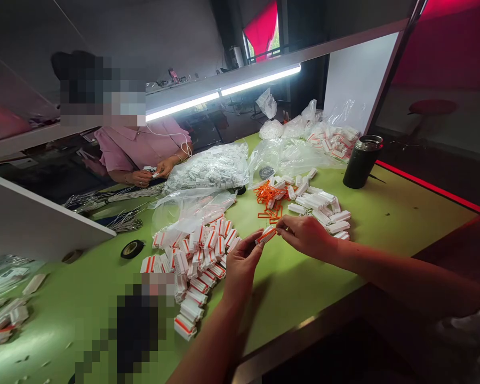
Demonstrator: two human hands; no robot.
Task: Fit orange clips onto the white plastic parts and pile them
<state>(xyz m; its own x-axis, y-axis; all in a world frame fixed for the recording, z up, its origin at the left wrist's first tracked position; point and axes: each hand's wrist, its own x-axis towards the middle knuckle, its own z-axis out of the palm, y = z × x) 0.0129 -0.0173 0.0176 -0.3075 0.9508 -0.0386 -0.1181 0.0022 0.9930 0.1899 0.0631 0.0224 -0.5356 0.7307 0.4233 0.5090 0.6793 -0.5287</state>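
Fingers of the left hand (242,261), its forearm slanting forward, grasp one connector (266,235). The right hand (306,234) reaches in from the right, fingertips at the other end; whether they pinch or merely touch, I cannot tell. The connector lies left of and nearer my camera than the flask (360,165). Left of that flask, I count one white pile (318,202), one orange heap (270,193) and, farther left, one striped pile (202,253).

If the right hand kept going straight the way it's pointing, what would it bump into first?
Most likely the white piece with the orange strip, held in the left hand; the right hand seems to touch its end.
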